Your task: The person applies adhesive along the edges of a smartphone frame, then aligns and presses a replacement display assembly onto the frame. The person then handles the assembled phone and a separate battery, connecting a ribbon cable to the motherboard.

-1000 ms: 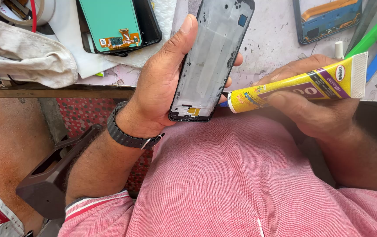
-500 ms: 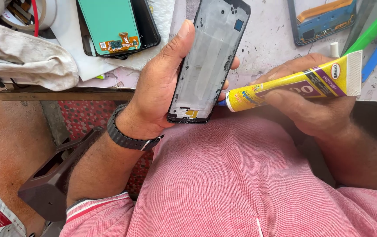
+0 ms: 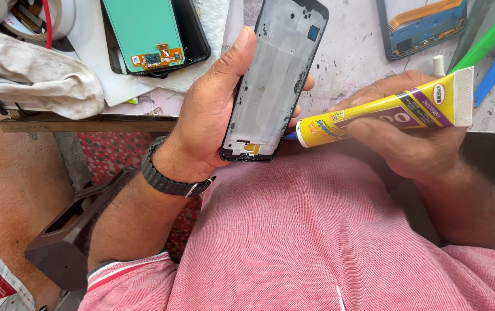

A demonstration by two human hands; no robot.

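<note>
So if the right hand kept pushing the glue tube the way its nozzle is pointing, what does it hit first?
The right hand aims the yellow glue tube leftward, so its blue nozzle would meet the right edge of the phone frame held in the left hand. The tip looks almost on that edge already, though depth is hard to judge.

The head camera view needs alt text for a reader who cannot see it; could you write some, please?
The left hand holds a bare phone frame upright while the right hand aims a yellow glue tube at its lower right edge. A teal screen panel lies on the workbench behind.
</note>
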